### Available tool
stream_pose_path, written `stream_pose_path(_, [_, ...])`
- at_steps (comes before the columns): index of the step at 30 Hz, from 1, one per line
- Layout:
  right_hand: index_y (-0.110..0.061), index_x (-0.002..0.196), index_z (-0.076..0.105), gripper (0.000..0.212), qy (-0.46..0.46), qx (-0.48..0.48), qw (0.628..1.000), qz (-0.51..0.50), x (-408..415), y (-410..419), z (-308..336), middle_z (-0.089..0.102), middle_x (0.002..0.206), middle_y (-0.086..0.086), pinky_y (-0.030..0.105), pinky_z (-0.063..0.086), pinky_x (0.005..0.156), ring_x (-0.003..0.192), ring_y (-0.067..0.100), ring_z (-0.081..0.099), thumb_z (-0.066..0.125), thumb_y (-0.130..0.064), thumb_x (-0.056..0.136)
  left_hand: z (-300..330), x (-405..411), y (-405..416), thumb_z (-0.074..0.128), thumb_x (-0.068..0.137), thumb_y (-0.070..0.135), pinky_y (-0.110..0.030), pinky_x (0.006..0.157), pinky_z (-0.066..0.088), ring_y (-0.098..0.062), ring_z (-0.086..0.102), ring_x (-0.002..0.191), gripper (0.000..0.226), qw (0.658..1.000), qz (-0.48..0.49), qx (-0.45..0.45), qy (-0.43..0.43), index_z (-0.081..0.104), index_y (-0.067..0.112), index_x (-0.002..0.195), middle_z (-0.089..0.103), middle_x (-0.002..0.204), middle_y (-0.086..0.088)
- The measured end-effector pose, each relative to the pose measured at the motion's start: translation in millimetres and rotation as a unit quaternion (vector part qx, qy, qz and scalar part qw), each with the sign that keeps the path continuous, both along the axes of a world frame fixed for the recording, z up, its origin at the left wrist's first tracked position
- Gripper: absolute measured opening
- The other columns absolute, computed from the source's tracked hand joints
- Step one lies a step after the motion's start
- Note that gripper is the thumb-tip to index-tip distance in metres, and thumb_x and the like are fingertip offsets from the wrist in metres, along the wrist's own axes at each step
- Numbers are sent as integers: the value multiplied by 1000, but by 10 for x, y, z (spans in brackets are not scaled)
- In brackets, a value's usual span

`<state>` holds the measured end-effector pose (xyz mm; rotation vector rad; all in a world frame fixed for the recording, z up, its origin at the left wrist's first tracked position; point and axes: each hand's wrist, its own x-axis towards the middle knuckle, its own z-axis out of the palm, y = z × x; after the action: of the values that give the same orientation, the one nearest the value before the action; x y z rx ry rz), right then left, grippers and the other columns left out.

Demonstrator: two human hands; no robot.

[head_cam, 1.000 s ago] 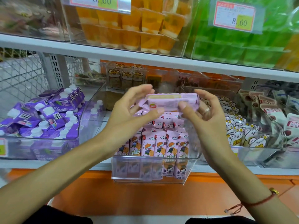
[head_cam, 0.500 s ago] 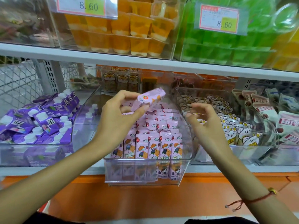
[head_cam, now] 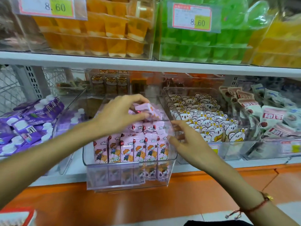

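Shelf (head_cam: 228, 164): white, lower tier.
Middle bin (head_cam: 130, 162): clear, pink packets (head_cam: 138, 150) upright; below the left fingers (head_cam: 140, 99), overhanging the shelf's front edge.
Left bin (head_cam: 61, 121): clear, purple pouches (head_cam: 27, 128); left of those fingers.
Right bin (head_cam: 236, 149): clear, bear-print packets (head_cam: 208, 121); just right of the right fingers (head_cam: 184, 128).

Six flat pink cartoon-printed plastic snack packets (head_cam: 127, 150) fill the near row of one clear plastic bin (head_cam: 88, 154). Three tiger-faced brown packets (head_cam: 110, 84) stand far behind. Two white-and-yellow paper price tags hang above: left tag (head_cam: 48, 6), right tag (head_cam: 192, 17).
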<state>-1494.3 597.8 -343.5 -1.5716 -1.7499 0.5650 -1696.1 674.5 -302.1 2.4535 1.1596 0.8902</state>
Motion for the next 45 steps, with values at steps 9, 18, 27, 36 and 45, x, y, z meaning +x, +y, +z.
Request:
stream_pose_path(9, [-32,126,47,33,-6,59,998,9,54,-3,-1,56,96,-17,23,47,63,68,-7,57,55,-27,94,203,473,548,71,83,36,-35,79,51,-15,60,87,45,995,15,-99,19,55,15,119,63,109,-2])
stream_pose_path(18, [-33,126,51,34,3,59,998,20,102,9,-14,57,90,-17,27,50,67,66,-6,58,57,-28,93,-223,509,535,48,98,29,-40,79,50,-24,57,95,28,976,0,-19,217,71,12,101,67,107,-5])
stream_pose_path(27, [-34,125,51,32,15,47,999,10,104,23,-16,57,86,-17,15,40,58,62,-7,56,55,-30,94,-100,491,403,60,87,48,-32,74,43,-11,49,91,23,979,-24,2,201,70,30,97,56,91,14])
stream_pose_path(36, [-28,113,58,22,22,66,997,-35,86,37,-13,60,78,-16,14,38,57,63,-10,54,53,-32,93,-33,496,239,60,93,27,-34,86,49,-13,59,97,14,999,41,-17,-24,68,21,103,67,108,0])
stream_pose_path(45, [-24,105,63,14,96,214,969,-77,-157,12,171,64,90,-13,13,42,61,79,3,56,57,-21,93,131,-9,-216,53,97,24,-33,80,56,-12,66,90,5,929,74,41,-361,58,23,96,67,95,4])
